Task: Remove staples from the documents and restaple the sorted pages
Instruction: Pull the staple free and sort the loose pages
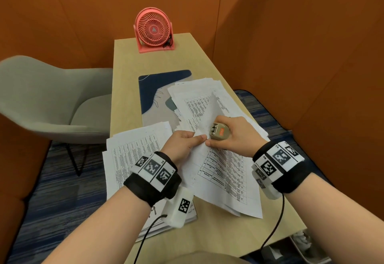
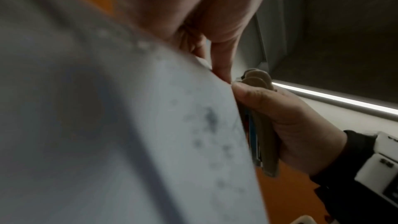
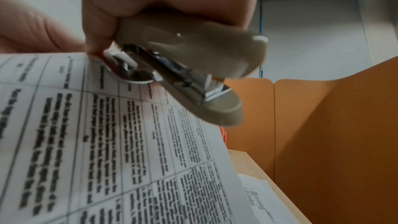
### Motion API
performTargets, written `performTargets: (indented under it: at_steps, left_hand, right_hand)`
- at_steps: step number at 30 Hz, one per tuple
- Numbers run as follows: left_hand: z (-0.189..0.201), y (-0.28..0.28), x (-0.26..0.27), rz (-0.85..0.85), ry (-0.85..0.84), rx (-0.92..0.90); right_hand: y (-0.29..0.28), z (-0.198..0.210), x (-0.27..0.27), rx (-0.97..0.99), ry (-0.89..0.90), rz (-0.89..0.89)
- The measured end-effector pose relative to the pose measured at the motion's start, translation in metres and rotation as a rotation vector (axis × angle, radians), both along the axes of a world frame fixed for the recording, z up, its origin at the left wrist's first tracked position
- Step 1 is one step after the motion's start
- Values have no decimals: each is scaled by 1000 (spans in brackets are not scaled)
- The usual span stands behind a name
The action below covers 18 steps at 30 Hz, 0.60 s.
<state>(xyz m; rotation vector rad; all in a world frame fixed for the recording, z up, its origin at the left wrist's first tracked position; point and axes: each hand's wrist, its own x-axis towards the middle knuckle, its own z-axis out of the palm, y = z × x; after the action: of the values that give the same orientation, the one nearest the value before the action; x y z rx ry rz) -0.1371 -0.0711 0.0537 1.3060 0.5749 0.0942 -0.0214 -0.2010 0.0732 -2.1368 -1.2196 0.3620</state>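
1. orange booth, wood table (image 1: 207, 60) strewn with paper stacks.
2. left hand (image 1: 182, 142) pinching corner of lifted document (image 1: 224, 172).
3. right hand (image 1: 230, 137) wrapped round beige stapler (image 1: 219, 132), metal tip at that same corner, just beside left fingertips.

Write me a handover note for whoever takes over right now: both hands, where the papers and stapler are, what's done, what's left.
Left hand: pinches the top corner of the held document, lifted off the desk.
Right hand: grips the beige stapler, its metal tip at that same corner.
Other papers: one stack at the left, a loose pile behind the hands.
Done: cannot tell how many sets are finished.
Left: work this corner, then go through the remaining stacks.
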Motion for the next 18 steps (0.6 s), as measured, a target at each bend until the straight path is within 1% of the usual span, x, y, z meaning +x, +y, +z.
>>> performTargets:
  at_steps: [3,6,9,14,18]
  left_hand:
    - [-3,1,0,10,38,43]
    - [-6,1,0,58,64,47]
    - [-8,1,1,109,101,56]
    - [-7,-1,1,151,119,21]
    - [-6,-2,1,159,127,-1]
  right_hand:
    - [1,-8,-5,-2,-63,-25]
    - [1,-13,-10,3,-131,-42]
    - [1,-14,-16,5,-243,-44]
    - [2,-19,-21,41,-370,-58]
    - [1,-23,-24,145,-442,-35]
